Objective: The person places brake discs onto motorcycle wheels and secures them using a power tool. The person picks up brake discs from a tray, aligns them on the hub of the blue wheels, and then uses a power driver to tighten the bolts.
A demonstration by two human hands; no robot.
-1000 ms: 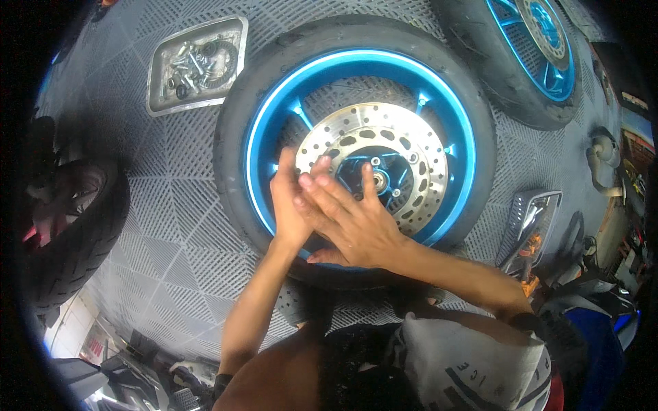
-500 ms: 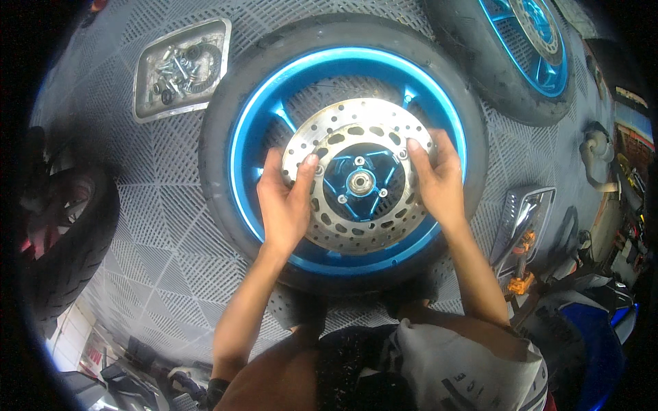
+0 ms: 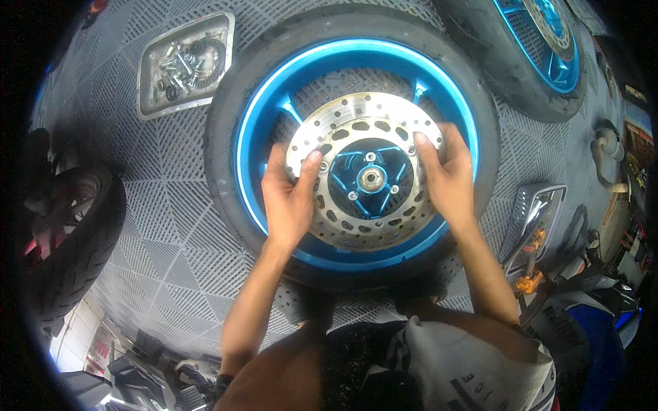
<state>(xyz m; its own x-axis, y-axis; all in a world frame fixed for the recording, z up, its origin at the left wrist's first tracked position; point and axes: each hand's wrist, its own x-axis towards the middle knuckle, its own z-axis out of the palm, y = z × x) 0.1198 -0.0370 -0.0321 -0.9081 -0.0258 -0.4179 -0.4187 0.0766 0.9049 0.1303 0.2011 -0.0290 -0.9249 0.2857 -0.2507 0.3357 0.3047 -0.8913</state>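
Grey patterned floor tiles (image 3: 171, 226) support a blue-rimmed wheel (image 3: 356, 53), lying flat. Perforated brake disc (image 3: 363, 106) sits inside it, around the hub (image 3: 371, 179); whether disc and wheel touch cannot be determined. Left hand (image 3: 288, 202) and right hand (image 3: 449, 181) grip the disc at opposite edges, thumbs (image 3: 310, 166) on its upper face. Metal tray (image 3: 175, 110) of loose hardware (image 3: 179, 67) lies left of the wheel.

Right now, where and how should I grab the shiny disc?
Probably by its left and right edges, from the near side: the disc is flat and round, with gaps inside the blue rim to reach into. The left hand and right hand grip there.
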